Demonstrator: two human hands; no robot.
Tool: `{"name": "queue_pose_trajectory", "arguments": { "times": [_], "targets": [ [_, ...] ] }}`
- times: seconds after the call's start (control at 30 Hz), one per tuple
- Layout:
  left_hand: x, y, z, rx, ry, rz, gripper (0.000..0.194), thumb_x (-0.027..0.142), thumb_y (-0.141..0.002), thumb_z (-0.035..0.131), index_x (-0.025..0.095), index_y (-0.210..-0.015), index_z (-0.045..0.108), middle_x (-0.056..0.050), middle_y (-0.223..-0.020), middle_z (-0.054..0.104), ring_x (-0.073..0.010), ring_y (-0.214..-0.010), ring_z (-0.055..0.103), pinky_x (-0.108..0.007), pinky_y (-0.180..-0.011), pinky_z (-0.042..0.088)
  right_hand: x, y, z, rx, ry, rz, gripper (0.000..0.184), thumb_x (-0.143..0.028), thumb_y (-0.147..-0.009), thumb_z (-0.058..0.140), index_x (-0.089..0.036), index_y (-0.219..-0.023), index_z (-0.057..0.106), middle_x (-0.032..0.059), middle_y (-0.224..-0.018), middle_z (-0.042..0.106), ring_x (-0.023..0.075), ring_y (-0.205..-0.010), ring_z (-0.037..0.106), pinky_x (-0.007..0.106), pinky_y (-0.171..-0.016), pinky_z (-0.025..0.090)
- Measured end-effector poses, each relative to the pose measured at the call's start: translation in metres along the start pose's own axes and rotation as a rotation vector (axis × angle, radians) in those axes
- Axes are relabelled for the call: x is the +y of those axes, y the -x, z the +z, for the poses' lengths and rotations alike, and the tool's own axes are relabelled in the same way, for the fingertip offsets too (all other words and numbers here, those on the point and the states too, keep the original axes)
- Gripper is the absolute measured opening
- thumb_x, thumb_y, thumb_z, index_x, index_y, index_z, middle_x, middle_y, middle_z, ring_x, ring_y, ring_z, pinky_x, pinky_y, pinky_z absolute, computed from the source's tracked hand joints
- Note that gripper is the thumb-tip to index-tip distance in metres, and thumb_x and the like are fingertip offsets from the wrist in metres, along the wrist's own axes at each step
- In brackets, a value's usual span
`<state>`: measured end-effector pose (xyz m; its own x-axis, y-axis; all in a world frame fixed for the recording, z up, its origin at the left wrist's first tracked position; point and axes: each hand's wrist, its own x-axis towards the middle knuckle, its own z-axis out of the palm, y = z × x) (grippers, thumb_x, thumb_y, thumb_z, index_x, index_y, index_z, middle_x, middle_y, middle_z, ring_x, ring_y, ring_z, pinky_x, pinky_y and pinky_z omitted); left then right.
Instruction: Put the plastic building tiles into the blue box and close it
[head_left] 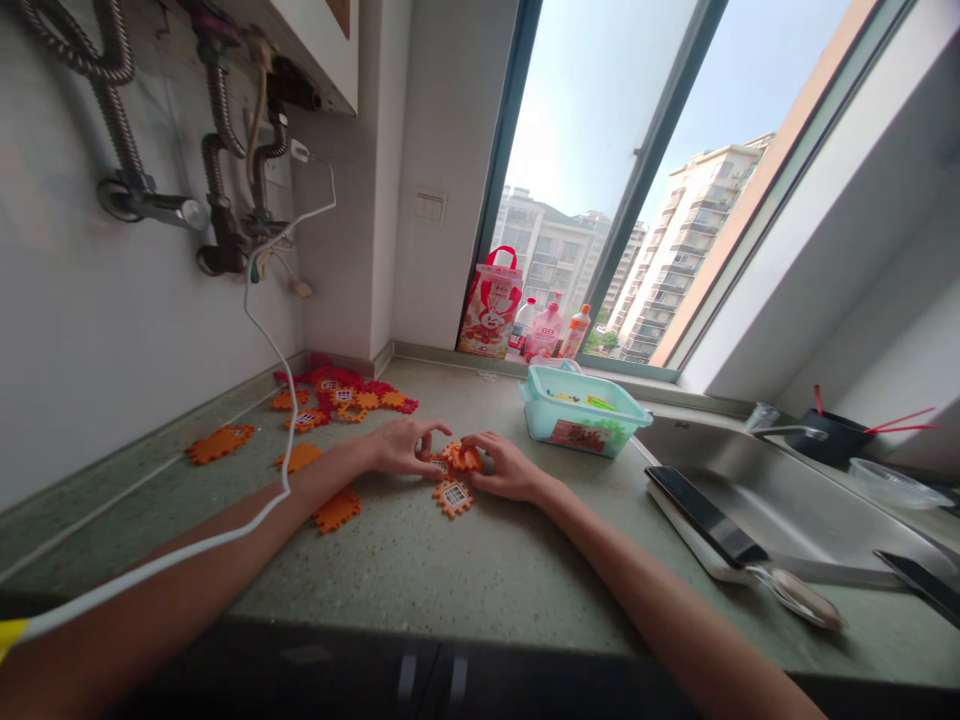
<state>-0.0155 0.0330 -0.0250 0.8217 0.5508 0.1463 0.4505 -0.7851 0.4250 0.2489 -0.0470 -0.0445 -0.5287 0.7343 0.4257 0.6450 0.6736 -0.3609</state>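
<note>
Orange interlocking toy tiles with notched edges lie on the counter between my hands. My right hand has its fingers and thumb closed on an orange tile. Just in front of it, a tile with a white window grid lies flat. My left hand is at the other side, thumb and forefinger curved and apart, their tips close to the tiles; whether the thumb touches one I cannot tell. Under and beside my left forearm are a loose orange tile and another orange tile.
A pile of red tiles with orange ones sits by the back corner. The teal basket stands before the sink. A black phone-like slab lies at the sink's edge. A white cable hangs across my left arm.
</note>
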Motion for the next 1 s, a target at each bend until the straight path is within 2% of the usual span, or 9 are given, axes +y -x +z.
{"name": "queue_pose_trajectory", "arguments": {
  "times": [0.1,0.23,0.37,0.47,0.57,0.7,0.83,0.9,1.0],
  "targets": [
    [0.002,-0.001,0.002,0.003,0.016,0.001,0.077,0.063,-0.076,0.077,0.027,-0.14,0.056,0.003,-0.088,0.073,-0.0164,-0.073,0.065,-0.025,-0.066,0.039,0.0,0.0,0.004,0.003,0.001,0.051,0.036,-0.029,-0.083,0.078,-0.021,-0.115,0.065,0.0077,-0.108,0.071,0.0242,-0.099,0.066,0.037,-0.092,0.051],
    [0.001,-0.002,0.005,0.019,0.026,-0.025,0.081,0.064,-0.074,0.079,0.028,-0.142,0.054,0.003,-0.091,0.074,-0.0173,-0.077,0.066,-0.025,-0.067,0.04,0.003,0.0,0.007,0.05,0.07,0.103,0.032,-0.035,-0.081,0.082,-0.023,-0.106,0.067,0.0046,-0.099,0.071,0.0212,-0.089,0.066,0.032,-0.082,0.052],
    [-0.002,-0.003,0.006,0.033,0.045,-0.047,0.081,0.064,-0.076,0.077,0.025,-0.142,0.053,0.003,-0.088,0.072,-0.0174,-0.077,0.066,-0.025,-0.067,0.04,0.007,0.002,-0.004,0.078,0.205,0.0,0.03,-0.031,-0.079,0.084,-0.024,-0.105,0.068,0.0057,-0.103,0.073,0.0226,-0.094,0.067,0.034,-0.086,0.053],
    [-0.003,-0.003,0.005,0.027,0.06,-0.048,0.078,0.064,-0.078,0.076,0.024,-0.142,0.054,0.002,-0.087,0.071,-0.0169,-0.076,0.065,-0.025,-0.067,0.04,0.013,0.006,-0.029,0.171,0.346,-0.115,0.032,-0.028,-0.084,0.079,-0.026,-0.114,0.068,0.0088,-0.12,0.071,0.0257,-0.107,0.066,0.042,-0.097,0.052],
    [-0.005,-0.003,0.005,0.025,0.072,-0.056,0.079,0.066,-0.077,0.075,0.024,-0.141,0.055,0.002,-0.086,0.07,-0.0167,-0.075,0.064,-0.025,-0.067,0.039,0.022,0.017,-0.065,0.4,0.452,-0.117,0.027,-0.03,-0.09,0.073,-0.026,-0.116,0.068,0.0101,-0.129,0.068,0.0275,-0.116,0.064,0.047,-0.104,0.051],
    [-0.006,-0.005,0.005,0.026,0.055,-0.067,0.081,0.069,-0.076,0.074,0.025,-0.141,0.055,0.002,-0.089,0.071,-0.0172,-0.078,0.065,-0.025,-0.067,0.039,0.038,0.036,-0.11,0.826,0.537,-0.029,0.023,-0.035,-0.091,0.073,-0.024,-0.11,0.067,0.0114,-0.132,0.067,0.0289,-0.119,0.064,0.049,-0.105,0.051],
    [-0.004,-0.004,0.005,0.016,0.052,-0.071,0.082,0.07,-0.075,0.074,0.025,-0.141,0.055,0.002,-0.089,0.071,-0.0173,-0.077,0.065,-0.026,-0.068,0.039,0.054,0.05,-0.132,1.117,0.535,0.115,0.031,-0.044,-0.093,0.07,-0.022,-0.115,0.064,0.0133,-0.135,0.065,0.0284,-0.122,0.062,0.049,-0.106,0.05],
    [-0.002,-0.004,0.005,0.013,0.059,-0.07,0.081,0.068,-0.076,0.074,0.024,-0.141,0.055,0.003,-0.087,0.07,-0.0173,-0.077,0.064,-0.026,-0.068,0.039,0.062,0.054,-0.135,1.075,0.545,0.194,0.035,-0.048,-0.096,0.065,-0.022,-0.118,0.064,0.0147,-0.136,0.064,0.0293,-0.125,0.061,0.051,-0.107,0.049],
    [0.001,-0.003,0.004,0.012,0.059,-0.08,0.08,0.067,-0.077,0.075,0.024,-0.141,0.055,0.003,-0.086,0.07,-0.0171,-0.076,0.064,-0.025,-0.067,0.039,0.073,0.058,-0.133,0.706,0.623,0.284,0.038,-0.056,-0.096,0.061,-0.023,-0.111,0.072,0.0157,-0.139,0.064,0.0344,-0.133,0.056,0.057,-0.108,0.046]
  ]
}}
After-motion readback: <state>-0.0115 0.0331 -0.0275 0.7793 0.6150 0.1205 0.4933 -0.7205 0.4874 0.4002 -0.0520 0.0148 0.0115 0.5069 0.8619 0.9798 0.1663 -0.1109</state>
